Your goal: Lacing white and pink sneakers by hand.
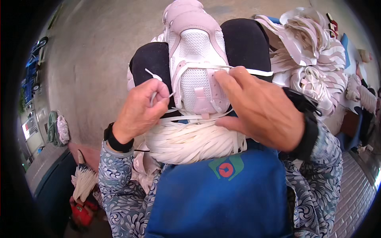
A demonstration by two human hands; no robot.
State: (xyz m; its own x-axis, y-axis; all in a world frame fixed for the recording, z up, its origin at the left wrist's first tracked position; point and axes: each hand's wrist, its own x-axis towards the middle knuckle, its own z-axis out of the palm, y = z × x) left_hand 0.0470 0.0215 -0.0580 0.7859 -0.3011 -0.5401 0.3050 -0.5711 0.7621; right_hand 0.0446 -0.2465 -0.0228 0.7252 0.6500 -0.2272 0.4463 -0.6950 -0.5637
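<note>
A pale pink and white shoe (pixel 197 59) is propped toe-away on the lap, wedged between two black-clad knees (pixel 154 59). Below its heel end, a thick bundle of white laces (pixel 194 141) is laid across the lap, touching the upper edge of a blue apron (pixel 222 198).

Left hand (pixel 139 111): fingers drawn together, thumb and forefinger pinched on one lace end (pixel 154 85), whose tip is seen sticking up just left of the shoe. A black wristband (pixel 115 141) is worn.

Right hand (pixel 258 107): forefinger and thumb spread apart; the fingertip is pressed on the shoe's eyelet row at its right side, the thumb set lower, against the bundle. Whether anything is gripped under the palm cannot be told. A flat white lace (pixel 260 72) is stretched across the shoe's upper and out past the right knee.

Both forearms are covered by patterned blue-grey sleeves (pixel 119 182).

A heap of pink and white shoe parts (pixel 313 43) is piled at upper right, well apart from the hands. A smaller lace bunch (pixel 82 180) is seen at lower left, on the floor side.
</note>
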